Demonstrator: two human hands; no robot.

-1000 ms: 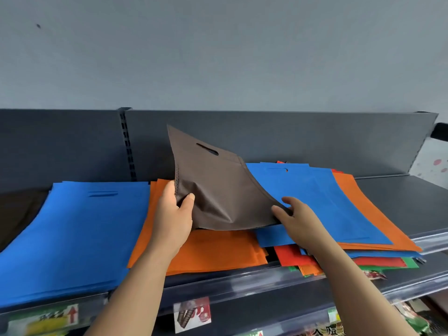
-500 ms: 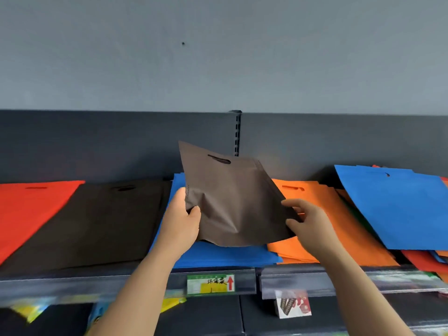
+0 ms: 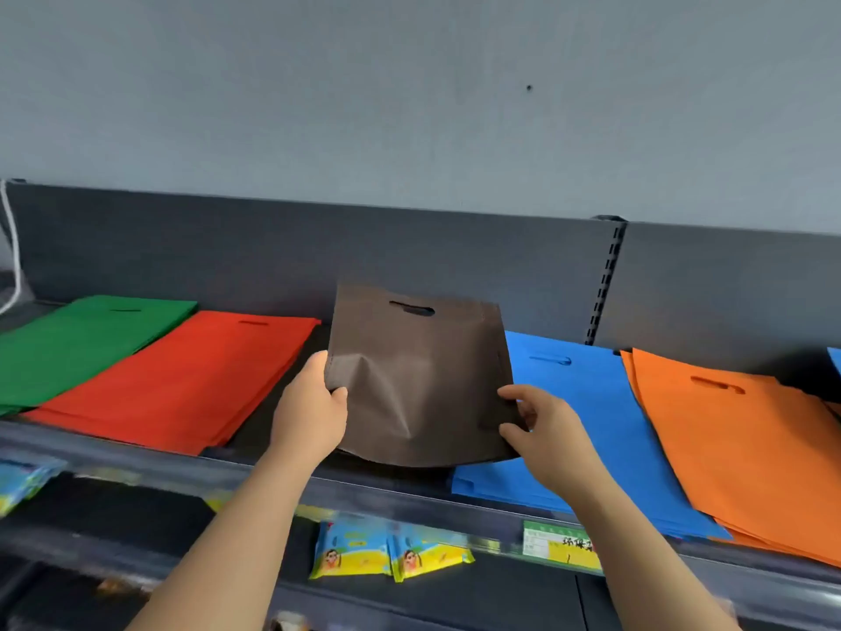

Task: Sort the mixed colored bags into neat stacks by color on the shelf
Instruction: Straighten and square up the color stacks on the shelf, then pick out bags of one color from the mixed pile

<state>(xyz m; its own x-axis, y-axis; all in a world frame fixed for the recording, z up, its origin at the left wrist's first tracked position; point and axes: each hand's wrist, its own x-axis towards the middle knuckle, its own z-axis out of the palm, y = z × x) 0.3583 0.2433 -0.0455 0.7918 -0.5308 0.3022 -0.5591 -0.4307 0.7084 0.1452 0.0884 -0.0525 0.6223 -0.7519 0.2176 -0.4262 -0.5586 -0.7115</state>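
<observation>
Carried leftward since before, fingers (image 3: 512,393) of the left hand (image 3: 311,403) and right hand (image 3: 541,425) pinch the brown bag (image 3: 418,380) by its sides, over the dark pile (image 3: 257,430) (brown, likely) between red stack (image 3: 182,380) and blue stack (image 3: 591,425); lay it flat, handles aligned.

Brown bag (image 3: 416,380); green stack (image 3: 86,343), red stack (image 3: 182,380), blue stack (image 3: 587,430), orange stack (image 3: 746,448); dark grey shelf (image 3: 409,487).

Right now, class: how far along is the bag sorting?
Done: green stack, red stack, blue stack and orange stack lie separate. In hand: left hand and right hand grip a brown bag between red and blue. Left: laying it down; a blue corner far right suggests more.
</observation>
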